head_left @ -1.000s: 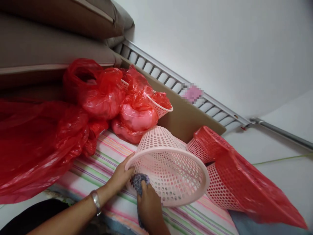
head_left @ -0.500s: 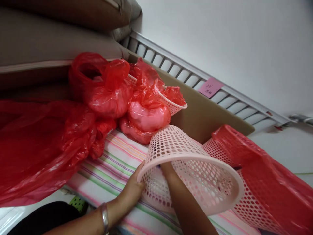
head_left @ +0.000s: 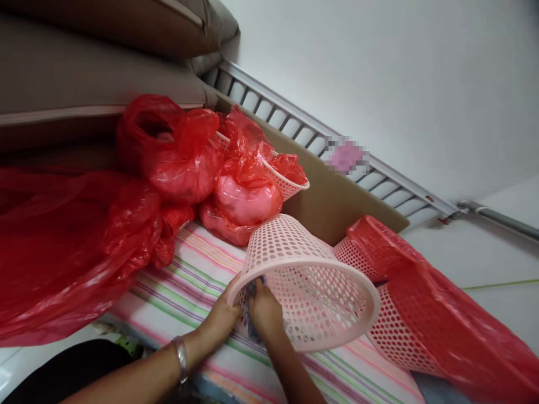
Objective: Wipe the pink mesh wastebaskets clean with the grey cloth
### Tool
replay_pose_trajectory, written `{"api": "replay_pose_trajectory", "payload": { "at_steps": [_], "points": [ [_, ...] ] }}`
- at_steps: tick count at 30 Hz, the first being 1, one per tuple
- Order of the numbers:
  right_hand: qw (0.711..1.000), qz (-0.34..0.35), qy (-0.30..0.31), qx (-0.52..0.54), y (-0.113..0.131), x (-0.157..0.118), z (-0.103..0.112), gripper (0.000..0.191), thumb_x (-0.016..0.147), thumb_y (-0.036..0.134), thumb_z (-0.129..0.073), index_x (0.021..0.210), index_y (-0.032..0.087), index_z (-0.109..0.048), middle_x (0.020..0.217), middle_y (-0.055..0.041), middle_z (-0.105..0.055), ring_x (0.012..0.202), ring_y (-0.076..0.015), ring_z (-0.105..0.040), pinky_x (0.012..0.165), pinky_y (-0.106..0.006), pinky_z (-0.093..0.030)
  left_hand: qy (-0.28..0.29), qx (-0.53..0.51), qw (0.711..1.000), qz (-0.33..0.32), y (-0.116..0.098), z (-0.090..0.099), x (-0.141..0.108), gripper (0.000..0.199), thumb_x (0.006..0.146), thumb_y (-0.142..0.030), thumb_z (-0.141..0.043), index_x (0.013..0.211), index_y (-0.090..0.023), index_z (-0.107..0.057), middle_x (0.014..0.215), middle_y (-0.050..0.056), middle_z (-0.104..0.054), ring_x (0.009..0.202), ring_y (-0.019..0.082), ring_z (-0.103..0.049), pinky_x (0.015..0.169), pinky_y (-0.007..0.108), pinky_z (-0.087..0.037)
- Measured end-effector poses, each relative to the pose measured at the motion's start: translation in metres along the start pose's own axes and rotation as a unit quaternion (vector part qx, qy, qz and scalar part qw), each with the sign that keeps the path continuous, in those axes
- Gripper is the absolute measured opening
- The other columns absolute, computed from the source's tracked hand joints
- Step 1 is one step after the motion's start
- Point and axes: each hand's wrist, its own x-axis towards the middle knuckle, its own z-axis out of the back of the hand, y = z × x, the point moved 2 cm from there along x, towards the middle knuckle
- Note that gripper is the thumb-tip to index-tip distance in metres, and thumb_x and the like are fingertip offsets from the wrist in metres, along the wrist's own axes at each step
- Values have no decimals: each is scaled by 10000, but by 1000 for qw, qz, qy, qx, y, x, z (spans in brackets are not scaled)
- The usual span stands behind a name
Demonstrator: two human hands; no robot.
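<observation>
A pink perforated plastic basket (head_left: 290, 241) lies tilted on its side on a striped cloth (head_left: 197, 269), its mouth facing me. My left hand (head_left: 223, 314), below a silver bracelet, grips the basket's rim at the left. Inside the mouth, near that same edge, my right hand (head_left: 266, 311) is closed on a crumpled dark bluish-grey cloth (head_left: 254, 314) against the inner wall. Part of the cloth is hidden behind my fingers.
Red plastic bags (head_left: 248, 196) with pink contents stand behind the basket, and a large red bag (head_left: 76, 252) spreads at left. Another basket (head_left: 404, 331) under red plastic lies at right. Behind run a brown board (head_left: 332, 207) and a metal rail (head_left: 286, 106).
My right hand has come from deep inside the basket toward its mouth, bringing the cloth into view. The basket and the view have shifted slightly.
</observation>
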Motion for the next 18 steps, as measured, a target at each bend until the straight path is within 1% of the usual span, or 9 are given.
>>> {"api": "replay_pose_trajectory", "payload": {
  "at_steps": [2,4,6,8,10,12,14,17,18],
  "points": [
    [999,18,-6,-29,0,-32,-10,403,828,170,-431,1223,166,-512,1060,-135,-622,961,-248,-602,793,-311,-439,-12,2,1000,21,-1,1,-1,697,539,-38,-437,1224,-118,-535,1223,93,-635,1158,250,-557,1066,413,-371],
    [998,33,-9,-48,-2,-56,-18,412,805,151,-434,1206,176,-527,1051,-138,-618,956,-259,-601,800,-328,-440,-18,15,999,21,-8,4,-2,597,582,-76,-475,1171,-104,-566,1158,103,-666,1113,250,-584,1036,398,-400],
    [998,42,-11,-53,-4,-69,-21,396,790,146,-439,1167,196,-548,1029,-127,-621,950,-262,-603,804,-338,-441,-26,34,999,-3,-19,8,0,582,637,-128,-525,1219,-115,-537,1214,98,-634,1147,240,-562,1035,376,-398],
    [997,45,-8,-55,-6,-70,-21,382,776,150,-451,1136,213,-561,1002,-112,-628,940,-259,-609,798,-337,-446,-48,54,997,-28,-31,14,3,654,666,-159,-553,1313,-138,-459,1308,87,-570,1189,225,-533,1045,355,-383],
    [998,39,-4,-54,-8,-59,-18,386,783,173,-452,1153,215,-553,982,-106,-635,916,-256,-620,770,-333,-457,-62,65,996,-21,-40,18,8,656,670,-152,-537,1321,-135,-457,1300,86,-579,1164,223,-554,1025,353,-403],
    [998,29,-12,-53,-10,-36,-14,407,807,207,-442,1205,196,-526,983,-117,-642,896,-257,-630,743,-334,-466,-43,59,997,3,-44,19,13,587,667,-146,-518,1253,-120,-529,1202,86,-648,1097,234,-599,980,369,-444],
    [998,8,-26,-52,-12,-4,-9,417,833,224,-420,1236,164,-507,983,-136,-650,883,-264,-639,728,-346,-473,-17,48,999,12,-43,20,16,527,675,-149,-514,1198,-120,-574,1113,77,-695,1060,241,-619,953,383,-465],
    [997,-49,-32,-41,-14,49,-1,406,866,206,-374,1241,135,-514,957,-160,-669,869,-282,-653,725,-378,-480,-16,53,998,-11,-40,20,17,523,672,-130,-516,1191,-133,-584,1094,59,-706,1064,231,-616,988,385,-442],
    [997,-56,-33,-35,-15,66,2,393,879,198,-358,1225,133,-534,992,-172,-667,911,-289,-647,753,-389,-477,-18,55,998,-14,-38,19,16,542,667,-119,-510,1205,-135,-577,1109,55,-701,1069,226,-615,1003,384,-431]
  ]
}}
